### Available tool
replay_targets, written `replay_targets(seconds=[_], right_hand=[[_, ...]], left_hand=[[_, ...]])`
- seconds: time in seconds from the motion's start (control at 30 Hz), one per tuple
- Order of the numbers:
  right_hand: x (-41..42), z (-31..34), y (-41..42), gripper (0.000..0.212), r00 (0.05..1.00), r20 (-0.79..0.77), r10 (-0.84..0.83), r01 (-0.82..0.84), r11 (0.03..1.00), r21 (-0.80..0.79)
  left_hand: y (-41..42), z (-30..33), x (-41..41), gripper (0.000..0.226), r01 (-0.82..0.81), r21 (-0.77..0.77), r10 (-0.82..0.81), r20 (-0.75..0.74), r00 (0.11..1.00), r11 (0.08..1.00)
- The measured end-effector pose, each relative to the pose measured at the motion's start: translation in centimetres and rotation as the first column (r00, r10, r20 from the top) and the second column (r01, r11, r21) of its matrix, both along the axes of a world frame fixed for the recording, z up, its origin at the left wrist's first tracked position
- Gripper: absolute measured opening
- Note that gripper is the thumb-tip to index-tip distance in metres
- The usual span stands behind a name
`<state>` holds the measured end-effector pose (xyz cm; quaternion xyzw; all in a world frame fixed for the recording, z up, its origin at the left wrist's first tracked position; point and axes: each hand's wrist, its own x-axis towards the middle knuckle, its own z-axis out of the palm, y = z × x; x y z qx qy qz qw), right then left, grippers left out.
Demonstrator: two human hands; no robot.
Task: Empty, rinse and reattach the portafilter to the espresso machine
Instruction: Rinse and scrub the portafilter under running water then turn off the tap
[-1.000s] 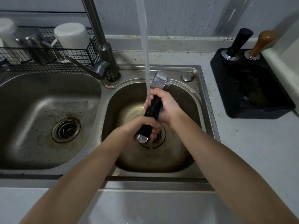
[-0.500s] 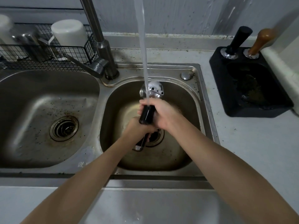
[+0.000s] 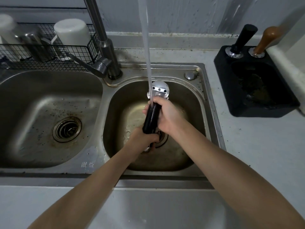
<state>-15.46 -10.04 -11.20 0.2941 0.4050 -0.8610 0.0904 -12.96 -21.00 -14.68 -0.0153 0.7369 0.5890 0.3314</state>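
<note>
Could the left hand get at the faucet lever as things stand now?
Probably yes, but not at once. The left hand is shut on the portafilter handle's end; once it lets go, nothing lies between it and the faucet lever.

Grey countertop point(image 3: 257, 146) — inset double sink point(image 3: 105, 156), black knock box point(image 3: 257, 90) on it.

The faucet point(image 3: 105, 45) spout is cut off by the top edge. The left hand point(image 3: 142, 138) hides the end of the portafilter point(image 3: 152, 116) handle. The left basin point(image 3: 49, 116) is cut off at the left edge.
</note>
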Motion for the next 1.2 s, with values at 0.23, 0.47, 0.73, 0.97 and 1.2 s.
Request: replay_targets(seconds=[0.23,0.47,0.73,0.97,1.2], right_hand=[[-0.5,1.5,1.0,0.022,0.995,-0.038,0.093,-0.095,0.994,-0.049],[-2.8,3.0,1.0,0.004,0.990,-0.073,-0.125,0.140,0.953,0.269],[-2.0,1.2,-0.1,0.011,0.996,-0.084,0.014,0.021,0.917,0.399],[-1.0,-0.6,-0.8,0.015,0.993,-0.116,-0.031,0.055,0.977,0.208],[-0.6,-1.6,-1.7,0.016,0.994,-0.109,-0.007,0.021,0.992,0.127]], left_hand=[[0.3,1.5,-1.0,0.006,0.010,0.288,-0.089,0.261,0.961,0.958],[2.4,2.0,-3.2,0.023,-0.049,-0.213,0.005,-0.201,0.980,0.976],[1.2,2.0,-4.7,0.025,0.310,-0.376,-0.266,0.164,0.950,0.873],[-0.7,1.1,-3.9,0.026,0.456,-0.449,-0.434,0.158,0.887,0.768],[0.1,0.2,-1.6,0.032,0.082,-0.111,-0.087,-0.036,0.996,0.990]])
